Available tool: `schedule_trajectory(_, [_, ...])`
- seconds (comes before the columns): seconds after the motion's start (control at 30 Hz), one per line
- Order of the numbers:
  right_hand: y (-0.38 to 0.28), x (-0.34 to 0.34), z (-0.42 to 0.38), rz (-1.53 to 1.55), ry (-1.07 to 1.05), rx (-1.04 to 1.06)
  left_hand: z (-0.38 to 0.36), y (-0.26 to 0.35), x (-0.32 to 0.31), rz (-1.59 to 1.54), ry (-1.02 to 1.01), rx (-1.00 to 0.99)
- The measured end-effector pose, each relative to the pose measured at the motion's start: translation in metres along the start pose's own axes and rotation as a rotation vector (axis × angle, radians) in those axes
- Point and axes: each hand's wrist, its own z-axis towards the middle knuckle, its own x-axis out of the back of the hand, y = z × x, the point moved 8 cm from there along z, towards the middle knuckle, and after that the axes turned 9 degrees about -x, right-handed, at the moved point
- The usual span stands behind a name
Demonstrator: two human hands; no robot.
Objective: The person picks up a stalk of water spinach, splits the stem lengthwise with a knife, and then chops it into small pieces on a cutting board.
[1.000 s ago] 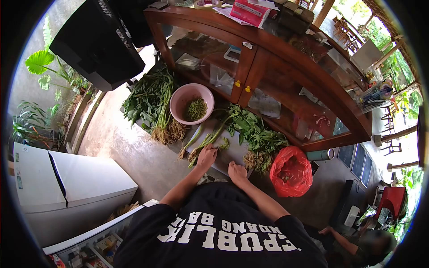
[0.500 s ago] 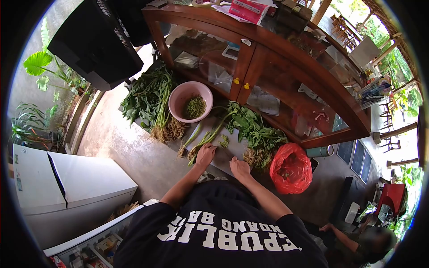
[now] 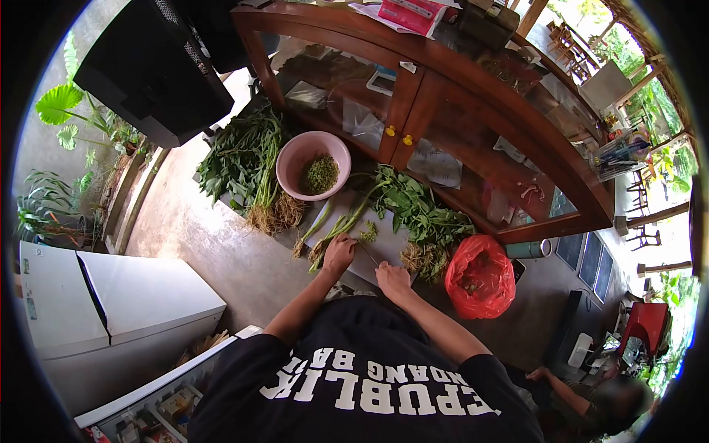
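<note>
My left hand is closed around long green vegetable stems lying across a grey cutting board. My right hand grips a knife, whose thin blade points toward the left hand's fingertips; its handle is hidden in my fist. Small chopped green pieces lie on the board just beyond the blade. Behind the board stands a pink bowl with chopped greens inside. To the right is a bunch of leafy greens with its roots toward me.
Another leafy bunch with roots lies left of the bowl. An open red plastic bag stands at the right, near a green cylinder. A glass-doored wooden cabinet rises behind. A white fridge is at left; another person is at lower right.
My right hand has shifted slightly left with the knife, and the blade shows more clearly now. My left hand stays on the stems, and the whole view has shifted a little.
</note>
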Motion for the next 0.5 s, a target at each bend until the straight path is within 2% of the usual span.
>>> schedule_trajectory(0.27, [0.003,-0.021,0.014,-0.095,-0.007,-0.036,0.001,0.003,0.000,0.004,-0.013,-0.026])
schedule_trajectory(0.5, [0.002,-0.025,0.026,0.005,-0.017,0.006,0.000,-0.004,-0.005,0.003,-0.005,-0.009])
